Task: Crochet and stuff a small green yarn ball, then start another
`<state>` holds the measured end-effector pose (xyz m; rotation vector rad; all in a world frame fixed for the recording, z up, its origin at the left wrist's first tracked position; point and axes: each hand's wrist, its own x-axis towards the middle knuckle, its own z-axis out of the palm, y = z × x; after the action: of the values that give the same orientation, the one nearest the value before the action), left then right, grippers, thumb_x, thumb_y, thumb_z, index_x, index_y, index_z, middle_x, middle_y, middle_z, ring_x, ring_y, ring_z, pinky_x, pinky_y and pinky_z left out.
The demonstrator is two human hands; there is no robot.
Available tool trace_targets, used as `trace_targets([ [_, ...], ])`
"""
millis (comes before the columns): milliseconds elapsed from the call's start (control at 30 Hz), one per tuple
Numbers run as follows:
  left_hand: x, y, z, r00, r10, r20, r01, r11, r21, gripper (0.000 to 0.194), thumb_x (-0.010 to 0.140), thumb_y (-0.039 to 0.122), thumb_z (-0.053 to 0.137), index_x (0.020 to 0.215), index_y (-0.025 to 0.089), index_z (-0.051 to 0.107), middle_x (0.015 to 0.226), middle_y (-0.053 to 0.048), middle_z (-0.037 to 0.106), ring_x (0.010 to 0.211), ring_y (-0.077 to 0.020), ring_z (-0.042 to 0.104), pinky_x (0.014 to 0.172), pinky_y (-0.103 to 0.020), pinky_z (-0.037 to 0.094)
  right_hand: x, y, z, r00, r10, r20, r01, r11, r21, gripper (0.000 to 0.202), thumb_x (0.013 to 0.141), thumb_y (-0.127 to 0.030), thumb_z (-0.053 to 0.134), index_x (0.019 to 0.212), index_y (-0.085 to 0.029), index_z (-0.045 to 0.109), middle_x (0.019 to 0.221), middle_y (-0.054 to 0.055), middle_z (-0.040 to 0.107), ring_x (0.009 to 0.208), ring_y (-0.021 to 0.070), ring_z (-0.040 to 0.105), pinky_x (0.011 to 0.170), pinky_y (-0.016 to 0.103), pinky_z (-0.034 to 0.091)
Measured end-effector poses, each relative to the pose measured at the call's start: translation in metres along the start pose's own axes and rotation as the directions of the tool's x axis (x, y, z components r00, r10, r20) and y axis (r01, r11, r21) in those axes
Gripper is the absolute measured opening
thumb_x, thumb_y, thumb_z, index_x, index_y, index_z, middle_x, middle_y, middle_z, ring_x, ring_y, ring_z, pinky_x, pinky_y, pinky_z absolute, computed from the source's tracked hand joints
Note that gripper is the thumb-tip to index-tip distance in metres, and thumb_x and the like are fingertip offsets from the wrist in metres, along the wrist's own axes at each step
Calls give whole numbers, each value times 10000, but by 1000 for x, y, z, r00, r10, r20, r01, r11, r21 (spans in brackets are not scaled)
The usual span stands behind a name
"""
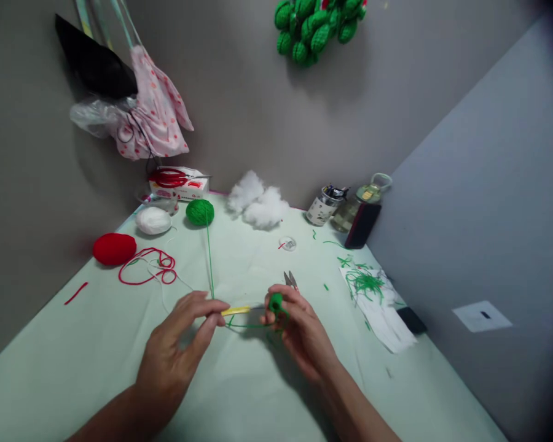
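Pinching yellow-handled hook: left hand (179,347), fingertips closed | right hand (301,325), curled, gripping small green crocheted piece (275,302) | scissors (291,280) just beyond

A: Upper left?
B: Pink dotted bag (154,113) hanging, black item (94,67) beside it.
A: Right of center?
B: Patterned can (320,210), pens or similar inside. Glass jug (345,213) next to it, dark slab (363,226) tilted in front.
A: Lower right?
B: White wall plate (474,316).

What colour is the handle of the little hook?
The hook's handle is yellow; it shows best in the head view, beside the left hand's fingertips.
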<state>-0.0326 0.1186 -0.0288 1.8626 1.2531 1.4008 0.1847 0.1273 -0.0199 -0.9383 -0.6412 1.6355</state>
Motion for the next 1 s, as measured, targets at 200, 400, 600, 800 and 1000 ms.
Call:
trace_targets([
  [200,-5,8,19,911,-230,343,340,889,-306,131,902,299,673,1008,222,656,863,-4,735,808,-186,712,790,-304,560,-15,27,15,984,-63,164,106,958,-268,310,822,-409,806,1050,-213,727,853,4,707,642,117,624,662,278,515],
  [400,-5,7,21,925,-224,306,334,864,-377,128,875,318,663,908,199,630,856,-18,671,827,-195,660,812,-325,522,-18,27,16,975,-161,156,216,860,-463,384,825,-522,769,1001,-190,690,790,-19,623,525,82,473,518,245,411],
  [600,-7,13,26,951,-212,227,288,875,-389,160,907,357,597,867,221,523,909,-15,630,875,-185,645,852,-322,523,-20,25,13,893,-250,375,446,364,-818,309,1010,-454,486,953,-199,651,679,-25,564,629,137,490,620,254,378],
  [800,-5,11,28,943,-205,261,288,896,-338,188,911,370,549,999,206,573,818,11,598,685,-156,597,692,-291,509,-26,29,14,856,-252,451,493,134,-860,289,1018,-321,423,840,-223,629,694,7,625,606,151,498,637,265,325],
  [1000,-3,6,23,944,-146,297,205,962,-178,179,845,165,504,989,219,596,886,-9,655,836,-195,623,793,-312,473,-27,30,15,861,-199,468,473,-30,-881,223,995,-201,451,943,-225,667,773,49,715,648,178,577,635,274,296],
])
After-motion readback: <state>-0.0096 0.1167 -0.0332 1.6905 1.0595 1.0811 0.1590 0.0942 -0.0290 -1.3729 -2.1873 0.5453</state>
